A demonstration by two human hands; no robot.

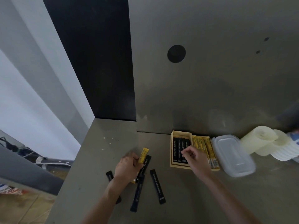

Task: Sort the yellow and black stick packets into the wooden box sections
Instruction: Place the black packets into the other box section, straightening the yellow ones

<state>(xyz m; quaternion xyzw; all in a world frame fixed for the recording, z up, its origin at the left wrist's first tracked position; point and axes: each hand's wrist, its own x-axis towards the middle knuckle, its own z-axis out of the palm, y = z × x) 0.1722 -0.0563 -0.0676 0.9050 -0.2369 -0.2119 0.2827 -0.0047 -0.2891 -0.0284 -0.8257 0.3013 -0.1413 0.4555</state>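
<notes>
A yellow packet (143,155) is gripped in the left hand (127,166). The fingers (135,159) are curled round its middle, and its far end sticks out past them. Hand and packet are well to the left of the wooden box (179,167), low over the worktop (210,199).

The right hand (195,157) is over the box's left section. Its fingers (186,153) are bent down, with the tips at the black packets (177,149) packed side by side there. I cannot tell whether they pinch one or only touch. The box's right section holds yellow packets (200,143) lying lengthwise, partly hidden by this hand.

Left of the box and nearer the person, loose black packets (157,185) lie scattered on the worktop. One is right under the held yellow packet, one just below it, one is apart on the box side, and one is partly hidden by the left forearm.

A clear plastic container (233,152) sits against the right side of the box. Pale paper rolls (258,141) lie beyond the container, by the grey wall (218,78) that the box backs against.
</notes>
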